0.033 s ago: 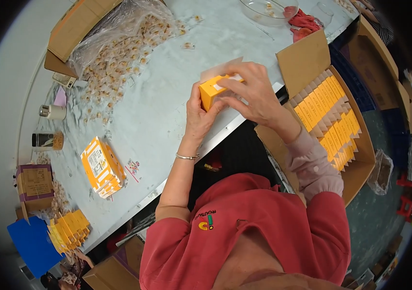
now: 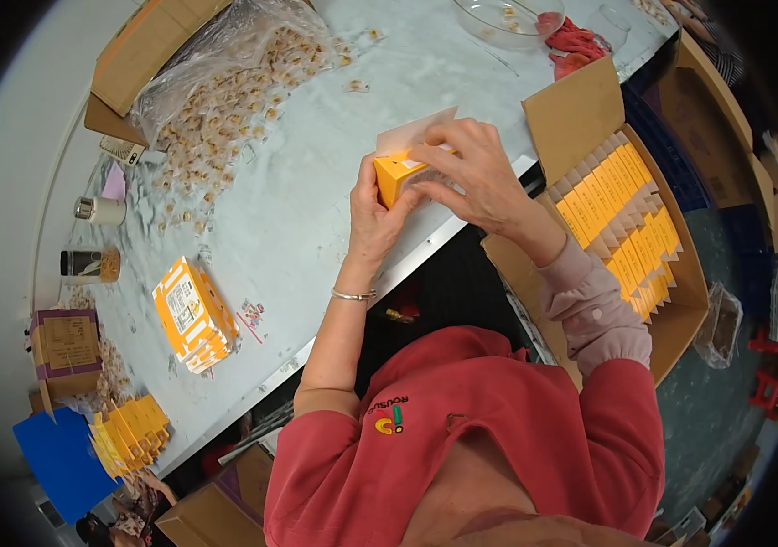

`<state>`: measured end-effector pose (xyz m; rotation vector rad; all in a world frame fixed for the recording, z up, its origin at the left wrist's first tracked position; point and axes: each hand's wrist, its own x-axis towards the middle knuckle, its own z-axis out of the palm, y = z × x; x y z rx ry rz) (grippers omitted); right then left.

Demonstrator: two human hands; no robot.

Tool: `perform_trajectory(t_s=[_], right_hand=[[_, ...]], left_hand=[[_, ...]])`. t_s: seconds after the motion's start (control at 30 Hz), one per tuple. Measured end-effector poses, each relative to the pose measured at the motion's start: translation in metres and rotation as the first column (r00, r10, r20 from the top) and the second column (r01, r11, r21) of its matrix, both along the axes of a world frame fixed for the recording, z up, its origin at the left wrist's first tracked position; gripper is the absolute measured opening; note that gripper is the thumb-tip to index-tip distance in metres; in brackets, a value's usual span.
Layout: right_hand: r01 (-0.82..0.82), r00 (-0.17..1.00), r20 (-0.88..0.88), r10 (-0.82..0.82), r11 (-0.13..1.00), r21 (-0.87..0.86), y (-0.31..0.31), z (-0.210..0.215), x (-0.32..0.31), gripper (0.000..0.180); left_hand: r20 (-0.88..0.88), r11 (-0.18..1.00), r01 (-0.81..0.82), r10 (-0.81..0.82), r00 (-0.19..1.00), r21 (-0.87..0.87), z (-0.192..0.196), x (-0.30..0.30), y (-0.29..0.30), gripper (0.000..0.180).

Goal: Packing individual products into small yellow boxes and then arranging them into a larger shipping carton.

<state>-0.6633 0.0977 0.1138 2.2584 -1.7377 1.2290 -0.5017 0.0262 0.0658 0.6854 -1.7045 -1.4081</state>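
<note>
Orange cardboard forms the small carton (image 2: 395, 176) that I hold just above the centre of the frame, over the near edge of the pale worktable (image 2: 316, 210). My left hand (image 2: 373, 219) grips the carton from below and from the side, fingers closed around its body. My right hand (image 2: 476, 178) lies over the carton's open top, fingers curled and pressing on the pale flap (image 2: 412, 132) that stands up behind it. Both hands are clamped on the same carton. A thin bracelet (image 2: 353, 294) sits on my left wrist.

At the upper left of the frame, a clear plastic bag (image 2: 225, 55) spills small wrapped sachets (image 2: 216, 128) across the table. A stack of flat orange cartons (image 2: 193, 314) lies at the left of centre, well apart from my hands. A white-lidded jar (image 2: 100, 211) and a dark-lidded jar (image 2: 90, 264) stand near the left rim.

At the right of the frame, an open brown shipping box (image 2: 590, 118) holds rows of filled orange cartons (image 2: 622, 214), set just beside my right forearm. A clear bowl (image 2: 508, 18) and a red cloth (image 2: 571, 46) rest at the upper right.
</note>
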Motion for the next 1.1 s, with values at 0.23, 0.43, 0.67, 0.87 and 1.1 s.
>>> perform_trajectory(t_s=[0.23, 0.43, 0.67, 0.87, 1.1], right_hand=[[0.059, 0.988, 0.151, -0.027, 0.974, -0.217, -0.001, 0.002, 0.010, 0.060], [-0.139, 0.543, 0.839, 0.047, 0.990, 0.035, 0.021, -0.027, 0.018, 0.069], [-0.399, 0.474, 0.875, -0.095, 0.863, 0.309, 0.018, -0.052, -0.005, 0.047], [-0.243, 0.128, 0.992, -0.016, 0.969, 0.047, 0.100, -0.065, -0.036, 0.047], [0.502, 0.237, 0.806, -0.543, 0.778, 0.377, 0.297, -0.027, -0.141, 0.039]], left_hand=[[-0.113, 0.999, 0.028, -0.031, 0.993, -0.030, 0.014, 0.012, -0.007, 0.049], [-0.179, 0.998, 0.045, -0.036, 0.983, 0.044, 0.017, -0.001, 0.006, 0.046], [-0.288, 0.934, -0.050, 0.160, 0.944, 0.355, 0.007, -0.003, 0.001, 0.034], [-0.251, 0.901, 0.183, -0.087, 0.964, 0.393, 0.006, -0.063, 0.051, 0.041], [0.123, 0.799, 0.586, -0.600, 0.790, 0.134, -0.007, -0.150, 0.107, 0.042]])
